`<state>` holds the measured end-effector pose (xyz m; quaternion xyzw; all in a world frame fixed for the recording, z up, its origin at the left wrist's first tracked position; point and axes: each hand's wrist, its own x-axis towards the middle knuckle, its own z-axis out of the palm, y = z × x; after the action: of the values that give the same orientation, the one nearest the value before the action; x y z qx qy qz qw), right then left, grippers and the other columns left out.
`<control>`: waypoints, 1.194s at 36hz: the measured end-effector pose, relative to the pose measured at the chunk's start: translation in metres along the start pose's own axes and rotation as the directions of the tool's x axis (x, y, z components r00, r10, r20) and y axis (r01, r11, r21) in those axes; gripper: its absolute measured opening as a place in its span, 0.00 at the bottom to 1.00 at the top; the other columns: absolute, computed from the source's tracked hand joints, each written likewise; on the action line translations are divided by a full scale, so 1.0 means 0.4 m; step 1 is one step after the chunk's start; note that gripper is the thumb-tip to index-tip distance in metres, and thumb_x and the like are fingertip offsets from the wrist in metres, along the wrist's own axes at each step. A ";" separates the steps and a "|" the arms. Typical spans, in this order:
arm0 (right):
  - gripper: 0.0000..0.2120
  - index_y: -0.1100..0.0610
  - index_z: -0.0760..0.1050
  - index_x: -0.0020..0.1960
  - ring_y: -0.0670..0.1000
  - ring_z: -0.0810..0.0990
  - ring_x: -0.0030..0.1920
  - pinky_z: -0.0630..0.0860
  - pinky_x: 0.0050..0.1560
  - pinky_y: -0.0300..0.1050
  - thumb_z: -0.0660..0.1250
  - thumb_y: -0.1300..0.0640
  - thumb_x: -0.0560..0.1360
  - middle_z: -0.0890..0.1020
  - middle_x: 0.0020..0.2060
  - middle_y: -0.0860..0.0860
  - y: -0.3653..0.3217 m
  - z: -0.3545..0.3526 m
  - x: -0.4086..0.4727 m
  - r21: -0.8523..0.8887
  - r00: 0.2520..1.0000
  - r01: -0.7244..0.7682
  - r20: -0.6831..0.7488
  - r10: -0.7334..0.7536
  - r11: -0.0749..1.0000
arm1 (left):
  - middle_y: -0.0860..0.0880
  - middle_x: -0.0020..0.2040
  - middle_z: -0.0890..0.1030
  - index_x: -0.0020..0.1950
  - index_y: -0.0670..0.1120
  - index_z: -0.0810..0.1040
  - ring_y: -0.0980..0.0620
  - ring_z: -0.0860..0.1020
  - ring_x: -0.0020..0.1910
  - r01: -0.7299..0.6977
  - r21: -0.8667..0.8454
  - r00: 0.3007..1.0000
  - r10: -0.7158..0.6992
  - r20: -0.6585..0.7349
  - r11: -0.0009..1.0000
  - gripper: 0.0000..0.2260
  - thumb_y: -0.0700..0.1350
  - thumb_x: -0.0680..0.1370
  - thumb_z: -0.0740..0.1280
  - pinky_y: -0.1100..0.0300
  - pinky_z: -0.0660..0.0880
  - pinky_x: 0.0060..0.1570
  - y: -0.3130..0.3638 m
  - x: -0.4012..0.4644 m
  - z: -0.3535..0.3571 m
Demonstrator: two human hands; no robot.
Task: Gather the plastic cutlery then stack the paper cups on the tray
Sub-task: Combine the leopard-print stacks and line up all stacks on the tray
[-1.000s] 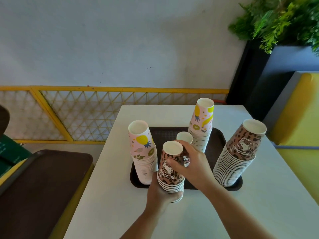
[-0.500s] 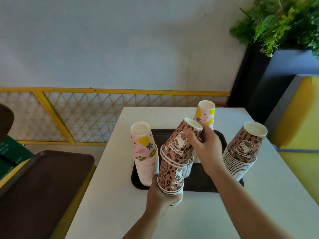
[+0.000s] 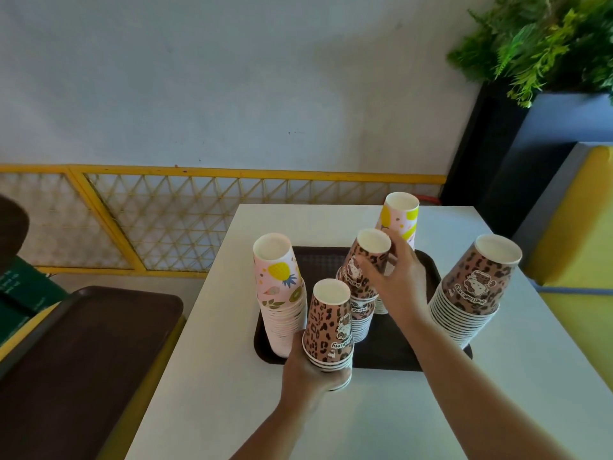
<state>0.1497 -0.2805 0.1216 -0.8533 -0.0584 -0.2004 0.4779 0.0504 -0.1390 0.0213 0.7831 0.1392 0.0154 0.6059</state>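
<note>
We see the left hand point(image 3: 310, 370) with its grip clenched round a short leopard stack point(image 3: 328, 330), the right hand point(image 3: 396, 283) grasping the middle stack point(image 3: 361, 277) on the tray point(image 3: 428, 267).

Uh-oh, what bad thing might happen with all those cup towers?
1. The right hand is setting leopard cups tilted onto the middle stack; they might slide off or topple it.
2. The tall leopard stack leans over the tray's right edge and might tip onto the table.
3. The left hand grips a short stack only at its base; it could wobble.
</note>
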 end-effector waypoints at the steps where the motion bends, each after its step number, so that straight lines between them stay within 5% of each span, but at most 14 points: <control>1: 0.29 0.53 0.68 0.65 0.48 0.75 0.57 0.74 0.55 0.46 0.74 0.52 0.68 0.76 0.59 0.50 -0.001 0.001 -0.009 -0.011 1.000 0.015 -0.003 -0.015 1.000 | 0.63 0.48 0.79 0.52 0.60 0.69 0.70 0.76 0.47 0.000 -0.006 1.000 0.000 -0.002 1.000 0.33 0.59 0.49 0.75 0.78 0.71 0.43 0.001 0.000 0.001; 5: 0.32 0.55 0.67 0.67 0.41 0.70 0.58 0.67 0.53 0.28 0.70 0.43 0.67 0.73 0.61 0.46 -0.031 -0.002 -0.063 0.044 0.996 0.086 -0.034 -0.085 0.995 | 0.60 0.50 0.81 0.57 0.58 0.70 0.65 0.78 0.50 -0.009 -0.016 1.000 0.009 0.003 1.000 0.36 0.58 0.50 0.76 0.74 0.73 0.47 0.002 0.001 0.003; 9: 0.33 0.53 0.68 0.64 0.39 0.73 0.57 0.65 0.57 0.23 0.67 0.39 0.64 0.75 0.57 0.45 -0.046 0.009 -0.135 0.114 0.984 0.098 0.137 -0.114 0.989 | 0.56 0.52 0.82 0.61 0.53 0.72 0.58 0.80 0.52 -0.029 -0.015 1.000 0.029 -0.004 0.999 0.39 0.56 0.51 0.77 0.61 0.77 0.52 0.001 0.004 0.007; 15: 0.33 0.52 0.70 0.65 0.45 0.76 0.59 0.74 0.59 0.42 0.74 0.44 0.63 0.78 0.58 0.46 -0.029 0.033 -0.178 0.069 0.975 -0.004 0.222 -0.012 0.998 | 0.55 0.52 0.82 0.61 0.53 0.71 0.58 0.80 0.51 -0.023 -0.021 1.000 0.023 0.001 1.000 0.39 0.54 0.51 0.77 0.56 0.78 0.53 0.005 0.005 0.013; 17: 0.31 0.53 0.70 0.64 0.45 0.77 0.57 0.75 0.58 0.42 0.75 0.48 0.64 0.79 0.57 0.47 -0.027 0.031 -0.175 0.067 0.975 -0.013 0.223 -0.002 0.998 | 0.56 0.51 0.82 0.59 0.53 0.72 0.60 0.80 0.51 -0.028 -0.013 1.000 0.028 -0.002 1.000 0.37 0.55 0.51 0.78 0.60 0.78 0.52 0.004 0.004 0.015; 22: 0.33 0.52 0.72 0.61 0.41 0.78 0.52 0.72 0.52 0.28 0.67 0.39 0.60 0.80 0.52 0.43 -0.036 0.023 -0.168 0.116 0.982 -0.043 0.187 0.020 0.992 | 0.57 0.51 0.81 0.58 0.52 0.73 0.67 0.77 0.50 -0.081 0.053 0.997 0.082 -0.011 0.995 0.36 0.56 0.52 0.77 0.78 0.71 0.43 0.012 -0.004 0.015; 25: 0.28 0.53 0.73 0.60 0.40 0.78 0.48 0.70 0.47 0.23 0.72 0.46 0.62 0.80 0.47 0.43 -0.038 0.018 -0.159 0.118 0.987 -0.054 0.156 0.035 0.992 | 0.57 0.51 0.81 0.57 0.56 0.72 0.69 0.76 0.51 -0.090 0.066 0.996 0.091 -0.011 0.994 0.33 0.49 0.55 0.80 0.78 0.71 0.42 0.010 -0.005 0.009; 29: 0.21 0.49 0.72 0.58 0.31 0.77 0.47 0.71 0.44 0.23 0.74 0.56 0.66 0.78 0.44 0.36 -0.045 0.006 -0.133 0.161 0.992 -0.068 0.120 0.049 0.985 | 0.59 0.49 0.81 0.55 0.60 0.70 0.66 0.79 0.48 -0.057 0.042 0.998 0.057 -0.015 0.998 0.34 0.57 0.51 0.76 0.77 0.72 0.43 0.011 -0.008 0.005; 35: 0.17 0.52 0.74 0.57 0.36 0.80 0.44 0.78 0.44 0.35 0.71 0.52 0.69 0.81 0.43 0.40 -0.088 -0.033 -0.058 0.248 0.999 -0.045 0.012 0.044 0.968 | 0.58 0.48 0.81 0.58 0.56 0.70 0.66 0.78 0.46 -0.048 0.082 0.999 0.049 -0.009 0.995 0.33 0.49 0.57 0.81 0.77 0.72 0.41 -0.001 -0.005 0.003; 38: 0.25 0.55 0.73 0.58 0.43 0.81 0.48 0.80 0.48 0.48 0.68 0.43 0.66 0.82 0.46 0.46 -0.112 -0.056 -0.015 0.304 0.995 -0.009 -0.088 0.038 0.953 | 0.59 0.50 0.80 0.58 0.56 0.69 0.64 0.78 0.48 -0.051 0.084 0.998 0.053 -0.016 0.995 0.34 0.47 0.58 0.81 0.77 0.72 0.42 -0.002 -0.005 0.002; 43: 0.23 0.54 0.70 0.62 0.39 0.76 0.52 0.75 0.52 0.32 0.72 0.53 0.69 0.77 0.54 0.46 -0.121 -0.063 0.031 0.237 0.983 0.095 -0.178 -0.053 0.967 | 0.58 0.50 0.80 0.59 0.56 0.68 0.63 0.77 0.49 -0.048 0.067 0.999 0.049 -0.015 0.997 0.35 0.49 0.58 0.81 0.78 0.71 0.43 0.002 -0.004 0.003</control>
<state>0.1396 -0.2770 0.1764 -0.7650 -0.0737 -0.2816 0.5745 0.0492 -0.1408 0.0222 0.8059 0.1256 0.0317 0.5777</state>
